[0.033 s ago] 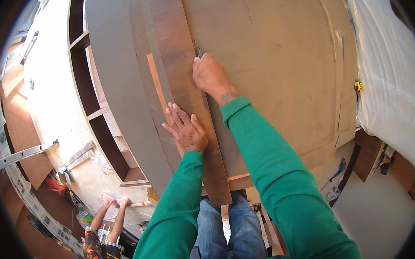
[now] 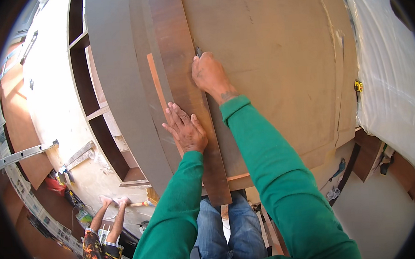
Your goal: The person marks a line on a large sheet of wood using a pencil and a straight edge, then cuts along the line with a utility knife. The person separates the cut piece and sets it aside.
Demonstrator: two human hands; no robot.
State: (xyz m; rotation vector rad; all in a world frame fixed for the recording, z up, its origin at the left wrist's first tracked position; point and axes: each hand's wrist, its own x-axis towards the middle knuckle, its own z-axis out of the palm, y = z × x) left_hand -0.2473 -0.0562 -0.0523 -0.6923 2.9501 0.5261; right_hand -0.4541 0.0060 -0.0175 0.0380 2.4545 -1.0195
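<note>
A long dark-brown wooden strip (image 2: 178, 46) lies lengthwise over a big grey-brown sheet (image 2: 275, 79), its near end jutting past the sheet's front edge. My left hand (image 2: 186, 130) rests flat with fingers stretched, across the strip's left side and a thin orange-brown batten (image 2: 155, 78). My right hand (image 2: 210, 73) is closed around a slim dark tool, apparently a utility knife (image 2: 199, 50), at the strip's right edge, farther away than the left hand. The fist hides most of the tool, and its tip is too small to make out clearly.
An open wooden frame (image 2: 94, 112) with dark compartments stands left of the sheet. A yellow tape measure (image 2: 358, 86) sits by the right edge, beside plastic sheeting (image 2: 387, 73). At lower left are another person's bare legs (image 2: 114, 223), a brush (image 2: 145, 203) and a metal ladder (image 2: 26, 155).
My right hand has shifted very slightly left and away from me along the strip's edge. My left hand and the strip stay in place.
</note>
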